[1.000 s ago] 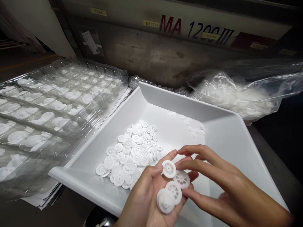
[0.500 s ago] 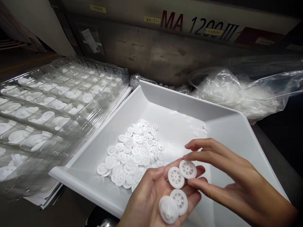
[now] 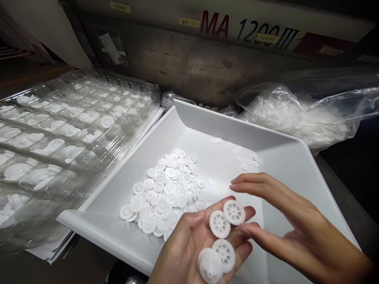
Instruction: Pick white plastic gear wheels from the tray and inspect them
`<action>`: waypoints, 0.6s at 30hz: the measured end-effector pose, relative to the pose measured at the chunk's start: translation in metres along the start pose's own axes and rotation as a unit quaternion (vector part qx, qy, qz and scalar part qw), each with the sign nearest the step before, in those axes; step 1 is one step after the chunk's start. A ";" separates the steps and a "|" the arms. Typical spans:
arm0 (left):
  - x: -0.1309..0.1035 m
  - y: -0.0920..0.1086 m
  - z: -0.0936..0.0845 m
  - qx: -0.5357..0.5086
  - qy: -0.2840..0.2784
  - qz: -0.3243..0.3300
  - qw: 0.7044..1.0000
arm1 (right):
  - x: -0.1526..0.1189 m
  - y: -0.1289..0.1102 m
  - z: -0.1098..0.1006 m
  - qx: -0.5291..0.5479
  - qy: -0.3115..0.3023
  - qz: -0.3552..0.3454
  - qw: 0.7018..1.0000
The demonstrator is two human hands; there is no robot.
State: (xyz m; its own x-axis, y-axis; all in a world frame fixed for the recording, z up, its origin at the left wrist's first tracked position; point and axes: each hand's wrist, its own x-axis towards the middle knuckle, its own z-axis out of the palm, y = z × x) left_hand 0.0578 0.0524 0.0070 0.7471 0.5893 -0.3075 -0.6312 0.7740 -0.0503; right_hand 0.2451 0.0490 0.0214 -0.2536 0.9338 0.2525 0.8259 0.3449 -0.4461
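Sorting white gears (image 3: pixel 226 232) at lower centre: left hand (image 3: pixel 192 252) cupped under four, right hand (image 3: pixel 284 225) spread, empty. Calls for pinching one gear next, probably.

open room: my tray's (image 3: pixel 278 157) right floor | blocked: gear pile (image 3: pixel 168 189) mid-left, bag (image 3: pixel 296 114) behind, blister trays (image 3: pixel 68 130) left
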 end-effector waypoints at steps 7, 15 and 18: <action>-0.001 0.003 -0.003 0.011 0.031 -0.017 0.999 | -0.001 0.005 -0.010 0.000 -0.081 -0.035 0.996; -0.001 0.005 -0.001 0.024 0.021 -0.016 0.999 | -0.004 -0.002 -0.012 0.005 -0.065 -0.046 0.997; 0.000 0.003 0.000 -0.013 0.015 -0.008 1.000 | 0.000 -0.011 -0.014 -0.012 -0.087 -0.065 0.994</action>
State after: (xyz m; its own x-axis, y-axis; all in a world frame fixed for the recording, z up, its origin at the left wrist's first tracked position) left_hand 0.0561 0.0546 0.0065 0.7509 0.5698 -0.3340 -0.6248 0.7767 -0.0797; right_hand 0.2433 0.0439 0.0386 -0.4406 0.8844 0.1539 0.7919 0.4637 -0.3973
